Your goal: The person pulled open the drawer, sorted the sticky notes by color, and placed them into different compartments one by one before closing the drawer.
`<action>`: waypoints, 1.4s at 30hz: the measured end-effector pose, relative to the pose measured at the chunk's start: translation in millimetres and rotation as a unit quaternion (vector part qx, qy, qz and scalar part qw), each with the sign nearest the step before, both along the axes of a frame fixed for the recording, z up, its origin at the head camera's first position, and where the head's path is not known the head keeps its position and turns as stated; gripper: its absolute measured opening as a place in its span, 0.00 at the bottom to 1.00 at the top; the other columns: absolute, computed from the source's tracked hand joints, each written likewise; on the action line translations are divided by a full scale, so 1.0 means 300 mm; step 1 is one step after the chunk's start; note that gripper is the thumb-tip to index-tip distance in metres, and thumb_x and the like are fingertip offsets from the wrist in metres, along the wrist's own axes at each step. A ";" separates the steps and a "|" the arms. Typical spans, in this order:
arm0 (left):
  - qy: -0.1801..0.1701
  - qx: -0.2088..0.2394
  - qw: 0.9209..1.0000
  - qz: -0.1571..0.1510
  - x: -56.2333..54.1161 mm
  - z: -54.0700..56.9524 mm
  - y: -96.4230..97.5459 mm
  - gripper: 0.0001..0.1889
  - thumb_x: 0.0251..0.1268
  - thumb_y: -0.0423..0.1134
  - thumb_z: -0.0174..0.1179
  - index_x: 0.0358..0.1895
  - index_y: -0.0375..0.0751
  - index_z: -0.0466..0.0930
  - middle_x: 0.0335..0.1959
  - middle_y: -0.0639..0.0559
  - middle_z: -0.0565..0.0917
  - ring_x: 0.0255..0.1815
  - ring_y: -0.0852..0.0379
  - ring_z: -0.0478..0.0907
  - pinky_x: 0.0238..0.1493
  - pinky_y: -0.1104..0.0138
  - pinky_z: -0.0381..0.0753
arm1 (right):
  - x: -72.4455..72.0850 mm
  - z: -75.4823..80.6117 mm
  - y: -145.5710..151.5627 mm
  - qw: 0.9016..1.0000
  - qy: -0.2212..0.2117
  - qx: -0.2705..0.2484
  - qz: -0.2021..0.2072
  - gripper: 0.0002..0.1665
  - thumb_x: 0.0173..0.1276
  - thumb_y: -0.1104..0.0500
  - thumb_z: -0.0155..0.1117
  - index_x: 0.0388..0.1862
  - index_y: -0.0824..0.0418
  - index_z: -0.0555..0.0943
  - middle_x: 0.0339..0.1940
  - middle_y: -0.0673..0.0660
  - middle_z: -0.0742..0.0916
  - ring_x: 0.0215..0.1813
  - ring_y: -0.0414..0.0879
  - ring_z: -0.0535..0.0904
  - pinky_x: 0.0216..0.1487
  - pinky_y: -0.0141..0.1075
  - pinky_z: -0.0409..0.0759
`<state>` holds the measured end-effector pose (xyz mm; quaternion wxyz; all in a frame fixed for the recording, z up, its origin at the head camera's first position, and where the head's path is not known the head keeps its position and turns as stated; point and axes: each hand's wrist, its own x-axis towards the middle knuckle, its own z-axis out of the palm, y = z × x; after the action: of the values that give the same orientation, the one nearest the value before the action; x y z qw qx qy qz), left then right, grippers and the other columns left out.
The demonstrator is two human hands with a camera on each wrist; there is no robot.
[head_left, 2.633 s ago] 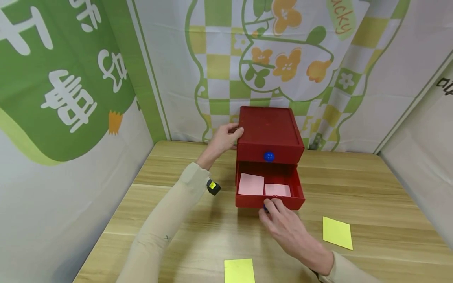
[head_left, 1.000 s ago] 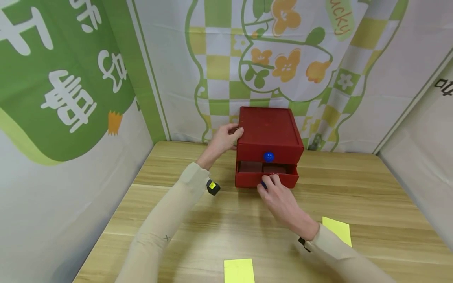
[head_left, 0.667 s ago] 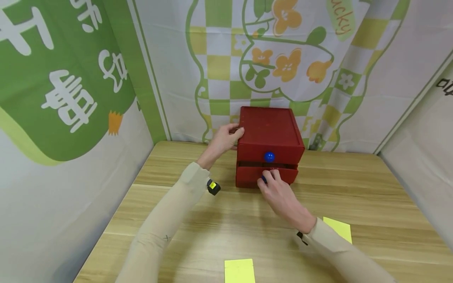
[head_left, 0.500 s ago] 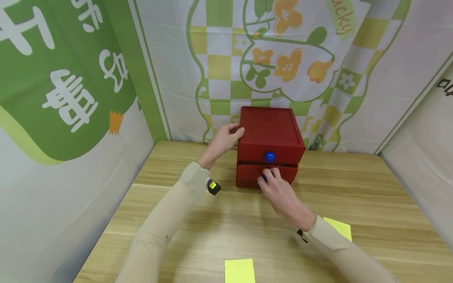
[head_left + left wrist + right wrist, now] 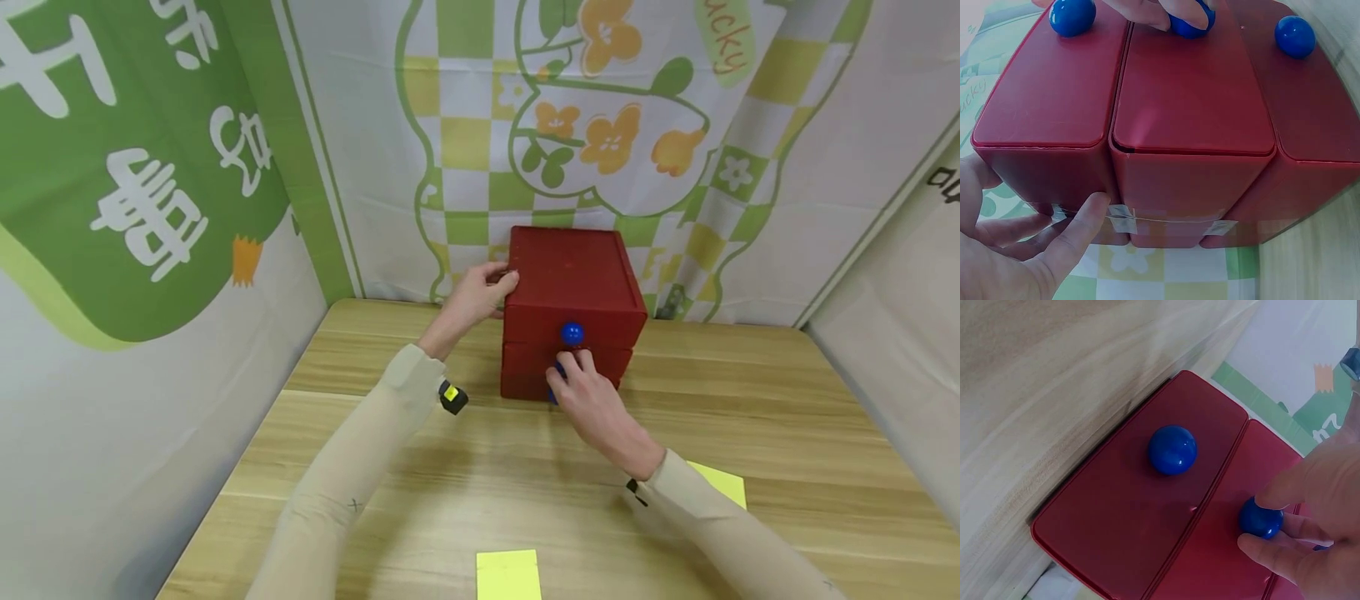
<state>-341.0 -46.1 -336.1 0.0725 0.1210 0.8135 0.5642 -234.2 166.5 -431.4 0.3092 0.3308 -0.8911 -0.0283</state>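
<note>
Middle drawer (image 5: 525, 364) has slid in, now about flush in the red cabinet (image 5: 573, 267). Right hand (image 5: 594, 407), fingers curled, pinches its blue knob (image 5: 1260, 517) on cabinet front. Left hand (image 5: 472, 298) at cabinet's left side, thumb touching it, fingers relaxed. Yellow note (image 5: 508, 575) in front of cabinet.

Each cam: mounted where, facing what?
Head: worn on head, facing forward-down at red cabinet; left hand, right hand show.
Left: on left wrist, facing cabinet's left side and front; left hand, right fingers show.
Right: on right wrist, facing drawer fronts; right hand, some left arm show.
Wrist views share the pinched middle knob.
</note>
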 end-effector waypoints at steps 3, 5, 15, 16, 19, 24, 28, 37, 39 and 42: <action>0.000 0.007 1.000 0.001 0.003 0.001 -0.001 0.32 0.74 0.53 0.53 0.74 0.42 0.62 0.67 0.41 0.73 0.62 0.47 0.76 0.53 0.50 0.84 | -0.002 -0.002 0.000 1.000 0.004 -0.001 0.000 0.08 0.62 0.72 0.67 0.38 0.64 0.81 0.43 0.62 0.77 0.44 0.57 0.69 0.15 0.33 0.77; 0.000 0.006 1.000 -0.001 0.003 0.001 -0.003 0.31 0.74 0.52 0.53 0.74 0.42 0.62 0.67 0.41 0.73 0.62 0.47 0.76 0.53 0.50 0.85 | -0.002 -0.004 0.000 1.000 0.006 -0.002 -0.001 0.08 0.61 0.72 0.67 0.38 0.64 0.81 0.44 0.62 0.77 0.45 0.57 0.70 0.15 0.34 0.78; 0.002 -0.014 1.000 0.002 0.007 -0.001 -0.003 0.32 0.74 0.54 0.52 0.74 0.43 0.62 0.67 0.43 0.73 0.62 0.49 0.76 0.46 0.59 0.88 | -0.002 -0.007 0.003 1.000 0.004 0.012 -0.001 0.08 0.62 0.71 0.67 0.39 0.64 0.81 0.46 0.63 0.78 0.44 0.56 0.70 0.19 0.34 0.80; 0.002 -0.015 1.000 0.002 0.007 -0.001 -0.003 0.32 0.74 0.54 0.52 0.74 0.44 0.62 0.67 0.43 0.73 0.62 0.49 0.76 0.46 0.60 0.88 | -0.002 -0.007 0.003 1.000 0.006 0.014 0.000 0.08 0.62 0.71 0.67 0.38 0.64 0.81 0.45 0.63 0.78 0.44 0.56 0.70 0.20 0.34 0.80; 0.003 -0.015 1.000 0.004 0.009 -0.001 -0.004 0.32 0.74 0.54 0.52 0.74 0.43 0.62 0.67 0.43 0.73 0.62 0.49 0.76 0.45 0.60 0.88 | -0.001 -0.007 0.005 1.000 0.013 0.016 0.007 0.07 0.62 0.71 0.68 0.37 0.63 0.80 0.45 0.64 0.78 0.43 0.56 0.70 0.25 0.36 0.81; 0.004 -0.020 1.000 0.004 0.013 0.002 -0.005 0.32 0.74 0.54 0.52 0.75 0.43 0.61 0.68 0.43 0.73 0.62 0.49 0.76 0.44 0.62 0.88 | 0.010 -0.015 0.015 0.999 0.025 0.005 0.023 0.09 0.62 0.70 0.67 0.39 0.63 0.78 0.48 0.66 0.78 0.43 0.58 0.73 0.35 0.41 0.83; 0.005 -0.018 1.000 0.003 0.011 0.003 -0.004 0.32 0.74 0.54 0.52 0.75 0.43 0.61 0.68 0.43 0.72 0.63 0.48 0.76 0.44 0.62 0.88 | 0.022 -0.028 0.027 0.998 0.040 -0.004 0.041 0.09 0.64 0.69 0.63 0.42 0.64 0.77 0.50 0.68 0.78 0.45 0.60 0.75 0.37 0.43 0.84; 0.003 -0.005 1.000 0.002 0.010 0.008 0.002 0.32 0.74 0.53 0.52 0.74 0.43 0.62 0.67 0.43 0.73 0.62 0.48 0.76 0.45 0.61 0.87 | 0.072 -0.053 0.048 0.992 0.048 0.103 0.060 0.10 0.69 0.66 0.60 0.48 0.61 0.79 0.54 0.67 0.78 0.49 0.59 0.76 0.40 0.41 0.84; 0.004 -0.005 1.000 0.002 0.011 0.008 0.001 0.32 0.74 0.53 0.52 0.74 0.43 0.62 0.67 0.43 0.73 0.63 0.48 0.76 0.45 0.61 0.87 | 0.076 -0.063 0.053 0.989 0.053 0.118 0.066 0.11 0.72 0.67 0.50 0.47 0.61 0.79 0.54 0.66 0.78 0.48 0.59 0.76 0.38 0.40 0.83; 0.006 -0.006 1.000 0.002 0.012 0.007 0.001 0.32 0.74 0.54 0.53 0.74 0.43 0.62 0.67 0.43 0.73 0.63 0.48 0.76 0.45 0.61 0.88 | 0.076 -0.075 0.054 0.986 0.061 0.136 0.068 0.12 0.72 0.68 0.48 0.46 0.61 0.78 0.53 0.65 0.78 0.48 0.58 0.75 0.35 0.39 0.81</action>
<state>-337.5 -46.0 -334.0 0.0676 0.1221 0.8176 0.5585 -211.5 182.6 -453.9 0.3161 0.4273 -0.8339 -0.1484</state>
